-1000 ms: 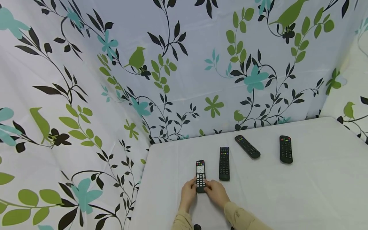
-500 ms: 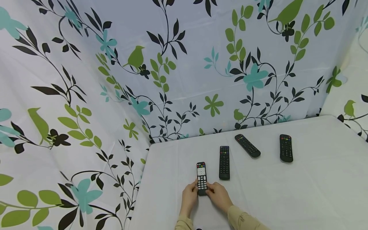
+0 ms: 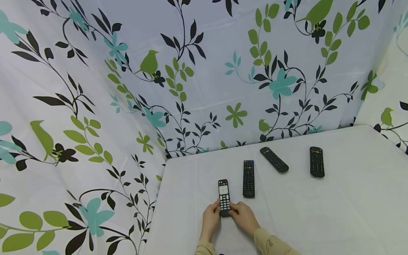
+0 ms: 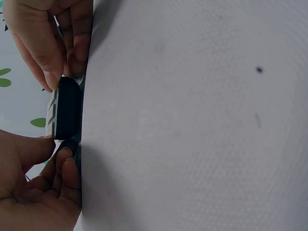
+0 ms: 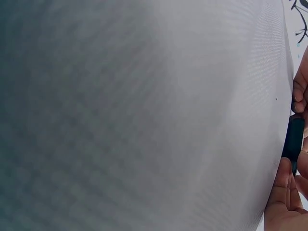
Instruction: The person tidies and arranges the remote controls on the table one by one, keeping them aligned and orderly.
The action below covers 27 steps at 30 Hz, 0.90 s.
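Observation:
In the head view, a black remote control (image 3: 224,197) with white keys and a few coloured buttons is held at its near end between two hands. My left hand (image 3: 210,218) pinches its left edge, while my right hand (image 3: 244,216) pinches the right edge. The left wrist view shows the remote's near end (image 4: 68,109) end-on, thumbs at its upper edges and other fingers curled low beside it. At the far right of the right wrist view, the same dark end (image 5: 293,138) shows between the hands. Whether its underside touches the table cannot be told.
A long black remote (image 3: 248,179) lies just right of the held one. Farther right are a slanted black remote (image 3: 274,160) and another black remote (image 3: 317,162). All lie on a white-covered table (image 3: 318,212). A leaf-and-bird patterned curtain (image 3: 204,88) surrounds its back and sides.
The held remote has come slightly toward the person and to the right, both hands moving with it. The grip looks the same. The other remotes shift slightly up as the head view moves.

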Motion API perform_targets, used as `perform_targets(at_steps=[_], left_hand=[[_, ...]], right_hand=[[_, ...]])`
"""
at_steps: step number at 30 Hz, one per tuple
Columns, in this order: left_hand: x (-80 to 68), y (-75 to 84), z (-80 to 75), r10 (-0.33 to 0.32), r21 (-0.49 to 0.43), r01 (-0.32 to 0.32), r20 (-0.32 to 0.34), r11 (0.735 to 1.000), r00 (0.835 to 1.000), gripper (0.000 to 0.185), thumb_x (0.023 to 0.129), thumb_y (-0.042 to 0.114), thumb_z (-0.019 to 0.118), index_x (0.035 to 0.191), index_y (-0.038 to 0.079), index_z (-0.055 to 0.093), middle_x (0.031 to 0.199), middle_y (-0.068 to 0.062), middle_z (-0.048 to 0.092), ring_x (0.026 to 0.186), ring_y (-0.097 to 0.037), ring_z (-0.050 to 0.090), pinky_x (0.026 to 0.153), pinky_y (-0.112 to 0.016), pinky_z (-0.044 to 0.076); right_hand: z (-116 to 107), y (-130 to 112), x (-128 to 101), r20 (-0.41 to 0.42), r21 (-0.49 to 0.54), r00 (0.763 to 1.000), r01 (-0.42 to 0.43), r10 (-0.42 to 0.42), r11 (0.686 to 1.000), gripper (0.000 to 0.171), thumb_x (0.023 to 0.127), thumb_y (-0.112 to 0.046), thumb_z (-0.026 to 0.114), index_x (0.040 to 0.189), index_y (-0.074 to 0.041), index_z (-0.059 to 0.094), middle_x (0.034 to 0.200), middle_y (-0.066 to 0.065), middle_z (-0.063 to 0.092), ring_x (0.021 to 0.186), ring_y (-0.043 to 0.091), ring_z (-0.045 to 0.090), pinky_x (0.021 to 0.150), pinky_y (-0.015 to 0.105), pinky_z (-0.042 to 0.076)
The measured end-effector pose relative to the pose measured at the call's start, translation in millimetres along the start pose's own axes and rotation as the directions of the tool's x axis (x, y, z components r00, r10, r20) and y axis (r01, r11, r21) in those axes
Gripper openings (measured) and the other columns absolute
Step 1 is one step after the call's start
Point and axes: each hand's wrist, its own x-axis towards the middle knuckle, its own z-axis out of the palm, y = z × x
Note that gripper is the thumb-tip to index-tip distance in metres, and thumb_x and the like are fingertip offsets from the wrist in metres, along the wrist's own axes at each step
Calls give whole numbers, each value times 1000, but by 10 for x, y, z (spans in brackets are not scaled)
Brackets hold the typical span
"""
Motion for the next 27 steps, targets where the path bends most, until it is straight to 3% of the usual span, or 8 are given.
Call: perform_targets(at_steps=[11,15,20,25,27], left_hand=[[29,18,-42,2,8,-2,-5,1000,1000,35,86,5,56,120,3,62,82,-8,62,68,-10,48,57,-22,41],[40,65,-35,28,48,-23,-92,999,995,34,83,1,54,115,-2,64,76,-7,59,64,-11,45,54,-22,38],[48,208,8,94,84,-75,-246,994,965,28,81,-2,56,106,-4,66,68,-4,54,60,-9,43,52,-22,35],[79,401,114,141,57,-130,-280,990,950,25,82,-1,59,106,-4,66,71,-4,54,61,-7,43,53,-18,36],[92,484,170,155,43,-149,-267,988,951,25,83,0,59,107,-4,65,72,-4,54,63,-6,43,54,-18,36]], right_hand=[[-25,-33,39,6,28,1000,-10,10,1000,37,83,-11,65,117,3,62,71,-2,53,61,7,40,52,19,35],[-46,-32,55,-38,45,999,-9,11,999,37,84,-11,64,118,2,62,73,-3,56,62,5,43,55,19,38],[-166,-24,59,-126,95,992,-5,17,995,37,85,-10,64,120,-1,61,79,-1,61,69,4,52,62,20,45],[-349,24,86,-197,99,980,11,9,995,37,85,-11,64,122,-5,60,84,0,63,74,6,55,67,22,47],[-425,58,101,-214,96,977,9,12,995,37,86,-11,64,122,-6,60,85,0,62,74,5,53,67,21,46]])
